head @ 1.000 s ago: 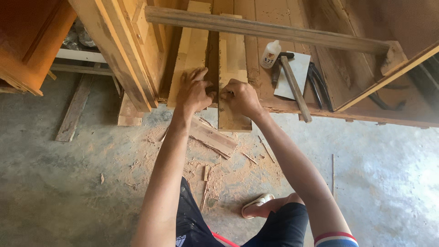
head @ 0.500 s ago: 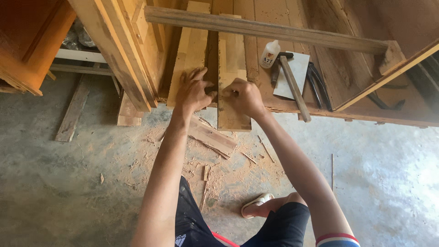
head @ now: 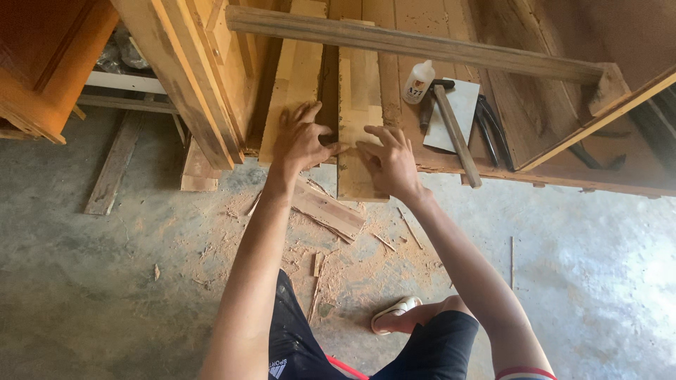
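Note:
Two pale wooden boards lie side by side on a low wooden platform [head: 549, 56]. My left hand [head: 301, 141] rests with spread fingers on the near end of the left board [head: 299, 70]. My right hand [head: 389, 160] lies flat on the near end of the right board [head: 355, 91], which sticks out over the platform's edge. The thumbs of both hands meet at the dark gap between the boards. Neither hand grips anything.
A hammer [head: 454, 130], a small white bottle [head: 418, 82], dark pliers [head: 491, 127] and a pale sheet [head: 458, 116] lie right of the boards. A long wooden strip [head: 422, 42] crosses above. Wood scraps [head: 327, 207] and sawdust litter the concrete floor. Timber frames [head: 190, 77] lean at left.
Both hands have opened from pinching at the gap between the boards to lying flat with fingers spread. The boards have stayed where they were.

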